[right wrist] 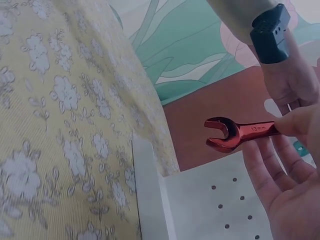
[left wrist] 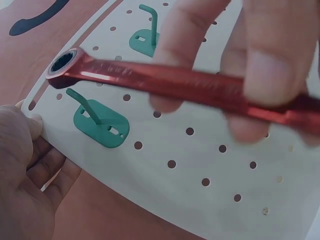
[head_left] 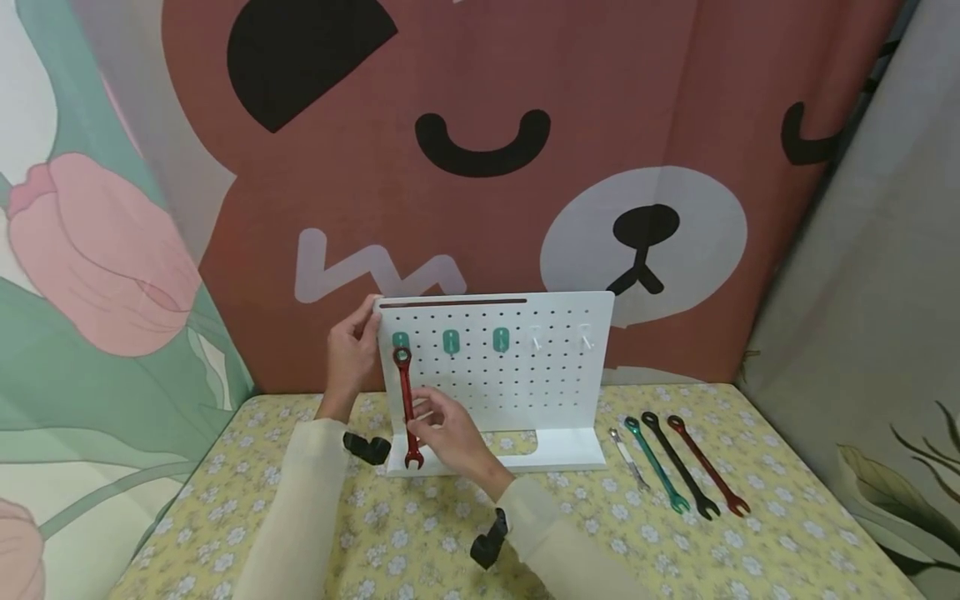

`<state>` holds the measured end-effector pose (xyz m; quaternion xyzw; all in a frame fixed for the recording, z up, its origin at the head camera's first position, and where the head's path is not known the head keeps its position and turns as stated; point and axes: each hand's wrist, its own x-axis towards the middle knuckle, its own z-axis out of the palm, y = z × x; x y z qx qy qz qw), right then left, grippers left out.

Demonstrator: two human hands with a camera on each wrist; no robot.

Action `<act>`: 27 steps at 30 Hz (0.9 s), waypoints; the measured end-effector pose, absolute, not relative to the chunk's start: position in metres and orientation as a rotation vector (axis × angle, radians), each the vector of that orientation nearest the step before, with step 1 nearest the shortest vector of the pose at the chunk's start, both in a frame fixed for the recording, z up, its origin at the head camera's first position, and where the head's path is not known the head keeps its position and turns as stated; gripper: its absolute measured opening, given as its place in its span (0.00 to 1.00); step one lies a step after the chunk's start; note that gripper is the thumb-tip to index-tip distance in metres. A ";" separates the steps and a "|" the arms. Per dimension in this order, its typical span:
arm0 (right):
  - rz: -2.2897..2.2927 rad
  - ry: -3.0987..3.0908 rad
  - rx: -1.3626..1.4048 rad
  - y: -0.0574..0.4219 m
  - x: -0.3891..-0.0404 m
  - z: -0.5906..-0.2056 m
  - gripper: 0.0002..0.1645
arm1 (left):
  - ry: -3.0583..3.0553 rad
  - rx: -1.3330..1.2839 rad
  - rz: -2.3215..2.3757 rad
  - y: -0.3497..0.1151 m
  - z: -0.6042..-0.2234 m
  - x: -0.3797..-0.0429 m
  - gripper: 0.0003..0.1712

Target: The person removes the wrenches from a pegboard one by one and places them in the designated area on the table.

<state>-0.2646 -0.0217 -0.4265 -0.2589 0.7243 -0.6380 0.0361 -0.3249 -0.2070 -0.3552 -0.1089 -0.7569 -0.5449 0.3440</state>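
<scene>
A white pegboard (head_left: 525,392) stands upright on the table. My left hand (head_left: 351,354) grips its upper left edge, thumb and fingers on either side. Between thumb and fingers my right hand (head_left: 453,429) pinches a red combination wrench (head_left: 406,400), held nearly upright before the board's left part. The wrench's ring end (left wrist: 65,67) is close to the leftmost green hook (left wrist: 102,122); in the left wrist view the hook's peg shows beside the ring, not through it. The open end (right wrist: 225,135) points down, and the shank reads 13mm.
Two more green hooks (head_left: 451,342) and two clear hooks (head_left: 587,337) line the board's upper row. Right of the board lie a small silver wrench (head_left: 628,458), a green wrench (head_left: 657,464), a black wrench (head_left: 681,465) and another red wrench (head_left: 708,465) on the flowered tablecloth (head_left: 570,542).
</scene>
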 end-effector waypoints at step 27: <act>-1.658 2.397 -0.786 0.091 -0.234 -0.440 0.18 | -1.998 -0.271 -1.408 -0.207 -0.354 -0.325 0.23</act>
